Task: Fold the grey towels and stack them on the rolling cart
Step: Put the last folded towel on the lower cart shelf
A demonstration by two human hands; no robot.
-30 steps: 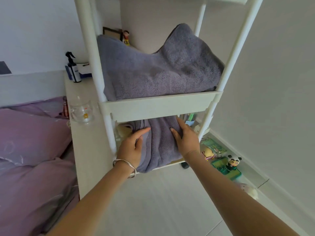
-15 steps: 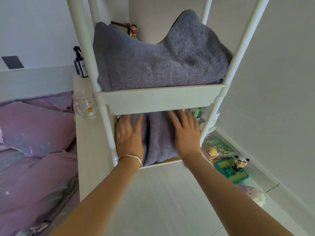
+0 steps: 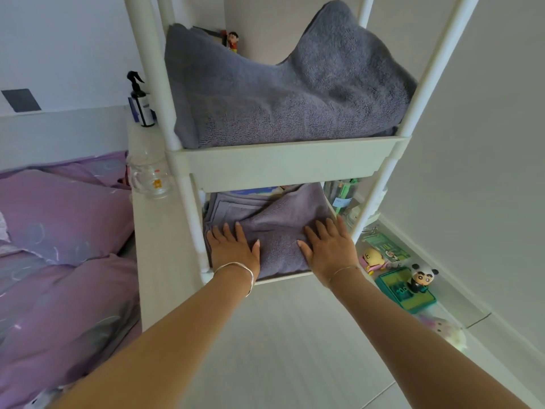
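Rolling cart (image 3: 283,169): smooth, matt cream plastic.
Upper towel (image 3: 289,93): grey terry cloth with a coarse looped pile.
Folded towel (image 3: 274,225), lower shelf: same terry, flatter nap.
Glass mug (image 3: 150,181): clear and glossy.
Your bangle (image 3: 236,264): polished metal.
Duvet (image 3: 59,305): smooth purple cloth.

Both arms reach forward and down, nearly straight, side by side. Now the left grip (image 3: 233,249) lies flat, palm down, fingers straight and slightly spread, thumb angled inward. And the right grip (image 3: 330,249) mirrors it: palm down, fingers extended, thumb pointing toward its partner. The thumbs sit apart, not touching.
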